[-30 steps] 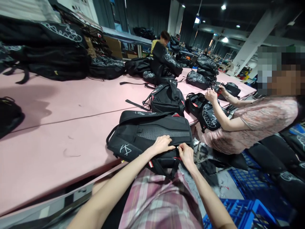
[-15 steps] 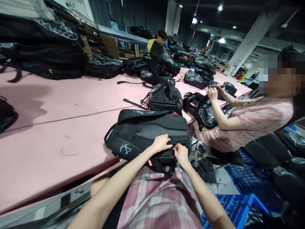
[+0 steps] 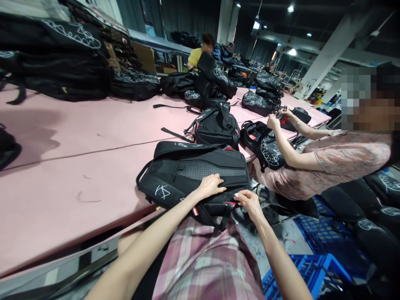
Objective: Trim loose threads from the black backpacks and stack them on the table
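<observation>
A black backpack [image 3: 165, 171] lies across the pink table's near edge, its back panel and shoulder straps facing up. White scribbled marks and small red patches show on it. My left hand [image 3: 210, 186] rests on the lower part of the back panel, fingers stretched out and slightly apart, holding nothing. At the backpack's right end, just off the fabric, my right hand [image 3: 250, 201] is pinched together. From its fingertips sticks a small white pointed piece [image 3: 236, 195], too small to identify. A red-edged opening lies right beside those fingers.
Another black backpack [image 3: 215, 127] stands just beyond mine on the pink table [image 3: 78, 133]. More black bags [image 3: 71, 75] are heaped along the far side. A co-worker [image 3: 343, 154] sits at my right, handling a bag. Blue crates [image 3: 312, 266] stand on the floor at lower right.
My right hand has pulled away from the backpack's edge to the right, and a white piece now shows at its fingertips. The left hand has barely moved.
</observation>
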